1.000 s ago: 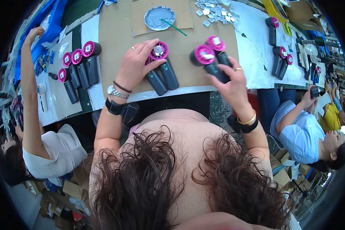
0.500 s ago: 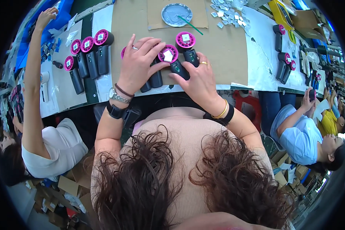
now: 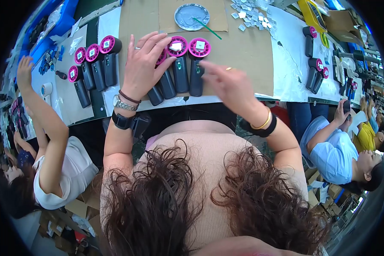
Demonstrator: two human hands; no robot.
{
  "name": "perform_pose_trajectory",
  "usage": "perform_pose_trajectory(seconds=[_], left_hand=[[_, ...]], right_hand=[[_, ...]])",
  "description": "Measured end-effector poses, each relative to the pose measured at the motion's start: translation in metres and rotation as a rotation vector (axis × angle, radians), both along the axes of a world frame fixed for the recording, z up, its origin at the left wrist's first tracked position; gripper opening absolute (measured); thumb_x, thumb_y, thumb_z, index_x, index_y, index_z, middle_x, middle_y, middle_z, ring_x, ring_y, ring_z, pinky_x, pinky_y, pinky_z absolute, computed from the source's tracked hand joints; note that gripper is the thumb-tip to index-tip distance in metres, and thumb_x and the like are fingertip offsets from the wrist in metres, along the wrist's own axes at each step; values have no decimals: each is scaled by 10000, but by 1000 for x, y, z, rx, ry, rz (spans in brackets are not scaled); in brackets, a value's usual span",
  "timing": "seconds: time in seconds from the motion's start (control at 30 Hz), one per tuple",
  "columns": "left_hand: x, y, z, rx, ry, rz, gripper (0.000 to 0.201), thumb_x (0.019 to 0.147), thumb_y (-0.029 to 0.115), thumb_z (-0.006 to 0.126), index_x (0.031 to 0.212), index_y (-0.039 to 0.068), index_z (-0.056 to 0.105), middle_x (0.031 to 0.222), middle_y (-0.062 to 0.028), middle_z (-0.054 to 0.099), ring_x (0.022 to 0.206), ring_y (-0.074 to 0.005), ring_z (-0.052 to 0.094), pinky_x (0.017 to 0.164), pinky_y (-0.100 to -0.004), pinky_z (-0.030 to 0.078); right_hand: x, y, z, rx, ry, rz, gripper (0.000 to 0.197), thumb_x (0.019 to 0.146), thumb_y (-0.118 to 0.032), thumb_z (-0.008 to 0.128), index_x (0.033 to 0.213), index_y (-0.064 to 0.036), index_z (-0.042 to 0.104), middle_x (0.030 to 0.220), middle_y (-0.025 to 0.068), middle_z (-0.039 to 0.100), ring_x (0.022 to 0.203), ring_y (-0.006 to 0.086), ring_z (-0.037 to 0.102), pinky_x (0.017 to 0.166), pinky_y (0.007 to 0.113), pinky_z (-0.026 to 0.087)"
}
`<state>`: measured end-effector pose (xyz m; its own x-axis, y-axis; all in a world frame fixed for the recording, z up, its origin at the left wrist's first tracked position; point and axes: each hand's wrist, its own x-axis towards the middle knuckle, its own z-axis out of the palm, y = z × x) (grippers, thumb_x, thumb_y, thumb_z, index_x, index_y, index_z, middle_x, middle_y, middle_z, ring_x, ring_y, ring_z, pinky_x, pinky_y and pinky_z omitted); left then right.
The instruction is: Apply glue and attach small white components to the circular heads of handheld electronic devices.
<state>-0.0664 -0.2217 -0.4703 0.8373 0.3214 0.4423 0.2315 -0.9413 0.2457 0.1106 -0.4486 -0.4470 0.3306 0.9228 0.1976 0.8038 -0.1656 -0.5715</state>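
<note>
Several dark-handled handheld fans, each with a round magenta grille and a white square pad, lie side by side before me. My left hand (image 3: 146, 64) rests over the left ones, fingers stretched and thumb apart, partly hiding them. Its fingertips reach the head of the middle fan (image 3: 177, 46), whose pad looks uneven. The rightmost fan (image 3: 199, 48) lies just right of that, its handle upright in the row. Beside that handle is my right hand (image 3: 228, 83), blurred, fingertips pointing left at it; whether they touch I cannot tell.
A round grey dish (image 3: 192, 17) with a green stick (image 3: 207, 28) stands on the cardboard (image 3: 251, 55). Loose square pads (image 3: 254, 18) lie at far right. More fans (image 3: 92, 52) lie left. Co-workers sit on both sides; the left one's arm (image 3: 51, 115) reaches over the table.
The two right fans have straightened and now lie beside the others. My left hand has shifted slightly left; my right hand has moved right, off the handles. The left co-worker's arm has lowered.
</note>
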Motion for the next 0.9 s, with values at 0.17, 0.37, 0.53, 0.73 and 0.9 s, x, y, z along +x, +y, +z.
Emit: perform_pose_trajectory(seconds=[0.17,0.37,0.53,0.73,0.9], left_hand=[[29,-17,14,-13,-10,-102,525,970,353,798,1451,183,673,1449,-6,672,1417,-234,587,1298,-635,277],[53,-38,10,100,122,-59,499,965,350,800,1414,171,679,1400,-9,678,1390,-221,597,1286,-625,307],[58,-39,9,65,110,-47,420,963,317,804,1340,167,695,1339,-8,684,1352,-209,614,1284,-612,324],[57,-40,10,-57,37,-76,306,969,274,798,1242,163,714,1287,-3,699,1298,-216,647,1292,-600,326],[57,-37,7,-140,-6,-134,217,984,249,780,1171,154,725,1179,-4,736,1250,-226,675,1300,-596,321]], right_hand=[[69,30,-3,103,-153,-141,308,988,-257,816,1267,-129,782,895,102,782,725,221,762,702,384,599],[89,78,-11,-88,-278,-139,360,978,-326,821,1237,-79,788,889,98,798,762,267,768,716,397,595],[102,94,-30,-102,-211,-152,357,971,-334,824,1189,-51,810,895,112,807,783,298,765,727,403,592],[106,98,-9,52,-127,-141,271,979,-265,807,1078,-13,832,868,124,795,774,246,757,723,341,581],[113,83,-6,166,-34,-223,228,989,-213,790,1037,5,833,832,87,782,746,156,733,704,283,565]])
